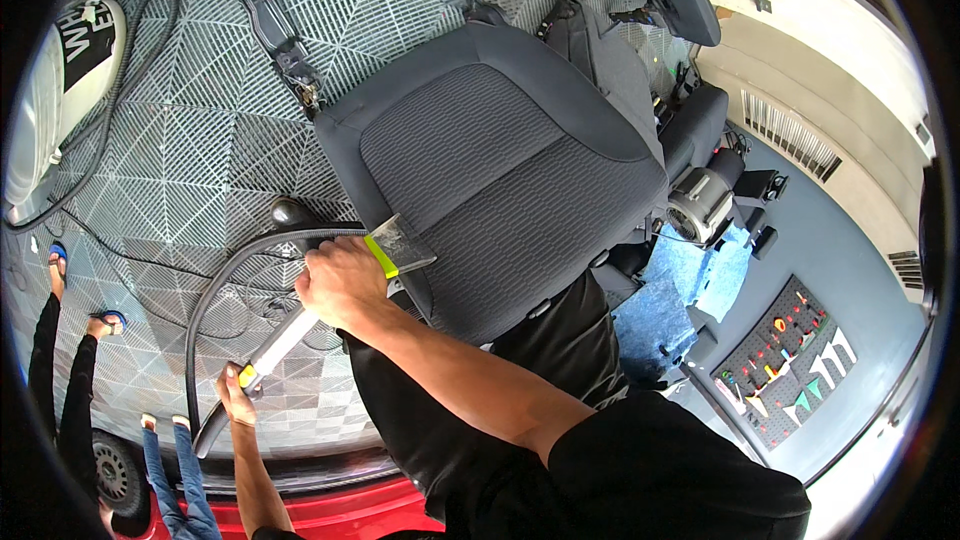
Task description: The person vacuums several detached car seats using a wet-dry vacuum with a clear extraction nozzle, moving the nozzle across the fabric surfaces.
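Lower left in the frame, the left hand [237,395] gripped a vacuum wand [283,342]; left of center, the right hand [342,282] clasped its upper end, the nozzle [407,244] across the left edge of the dark seat [500,195]. Beyond, patterned floor [225,135] gave room between metal rail [262,18] and upper-left machine [95,45].

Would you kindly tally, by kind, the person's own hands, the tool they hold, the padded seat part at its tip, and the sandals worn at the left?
Bare hands (left hand, right hand): 2
Silver-tubed cleaning wand with a yellow-green collar: 1
Dark grey fabric seat cushion: 1
Blue sandals: 2
Total: 6
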{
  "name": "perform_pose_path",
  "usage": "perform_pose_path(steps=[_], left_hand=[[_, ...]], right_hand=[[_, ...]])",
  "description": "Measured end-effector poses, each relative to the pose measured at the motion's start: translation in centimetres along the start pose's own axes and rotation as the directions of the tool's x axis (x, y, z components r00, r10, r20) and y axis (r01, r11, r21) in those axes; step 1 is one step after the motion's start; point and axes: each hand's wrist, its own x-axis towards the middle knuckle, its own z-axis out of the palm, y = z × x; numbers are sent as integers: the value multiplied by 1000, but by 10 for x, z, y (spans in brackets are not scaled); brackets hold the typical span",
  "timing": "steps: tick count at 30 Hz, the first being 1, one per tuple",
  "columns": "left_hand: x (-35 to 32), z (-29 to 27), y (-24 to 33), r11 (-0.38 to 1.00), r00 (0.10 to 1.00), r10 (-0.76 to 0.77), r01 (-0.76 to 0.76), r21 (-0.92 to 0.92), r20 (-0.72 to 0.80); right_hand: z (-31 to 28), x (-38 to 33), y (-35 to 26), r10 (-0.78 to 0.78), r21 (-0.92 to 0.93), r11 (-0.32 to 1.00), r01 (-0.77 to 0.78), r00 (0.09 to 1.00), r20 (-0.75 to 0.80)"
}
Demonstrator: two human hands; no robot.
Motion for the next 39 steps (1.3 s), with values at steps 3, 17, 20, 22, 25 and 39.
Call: perform_pose_path(steps=[3,17,20,22,25,39], left_hand=[[-1,-3,-5,1000,1000,15,-15,5,-24],[-20,-19,-21,998,995,20,-14,60,-101],[-20,-17,-31,999,992,12,-7,38,-122],[-24,-22,-38,1000,989,-16,17,10,-148],[-34,-20,-42,989,955,-120,90,-120,-272],[-43,227,122,988,990,82,-95,119,114]], right_hand=[[2,-3,-3,-6,-10,1000,6,1000,15],[13,-16,-20,-44,39,998,42,998,43],[16,-18,-23,-48,48,998,44,996,79],[15,-18,-25,-49,31,998,45,991,125],[14,-16,-30,-60,41,998,52,969,240],[-236,24,122,38,-171,985,-5,981,189]])
